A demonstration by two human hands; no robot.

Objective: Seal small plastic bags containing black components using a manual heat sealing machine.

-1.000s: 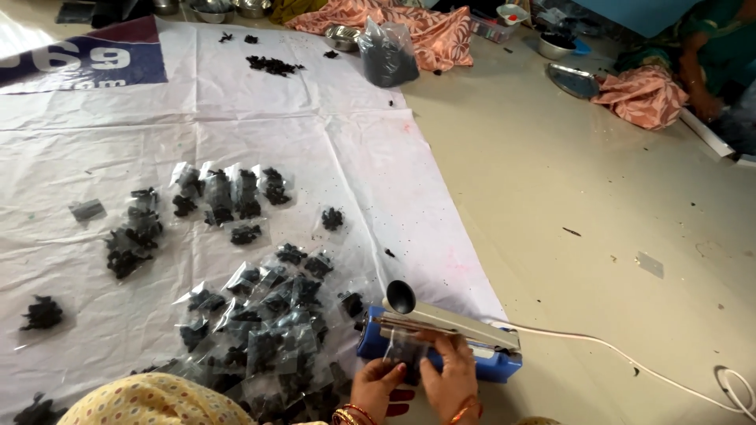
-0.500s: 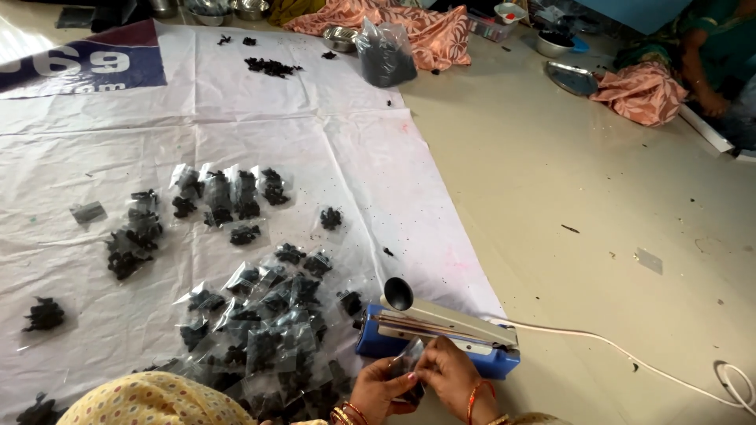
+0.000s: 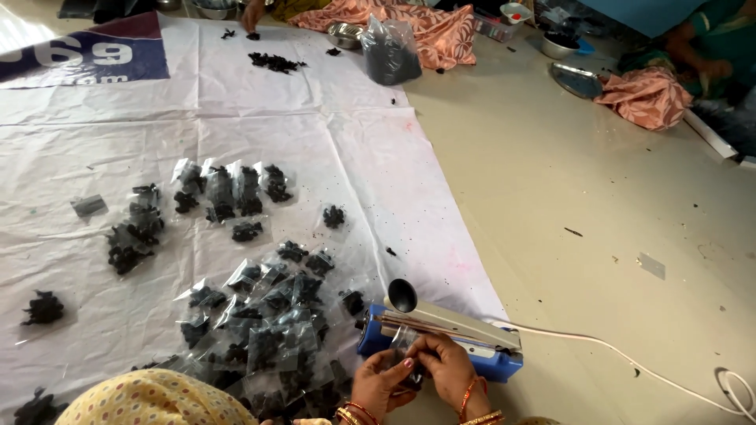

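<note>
A small clear pouch (image 3: 407, 344) of dark pieces sits at the front edge of the blue heat sealer (image 3: 441, 337), whose long axis runs left-right, knob end left; left hand (image 3: 379, 379) and right hand (image 3: 446, 370) pinch the pouch; filled pouches (image 3: 260, 315) lie just left on the white sheet (image 3: 236, 118).
</note>
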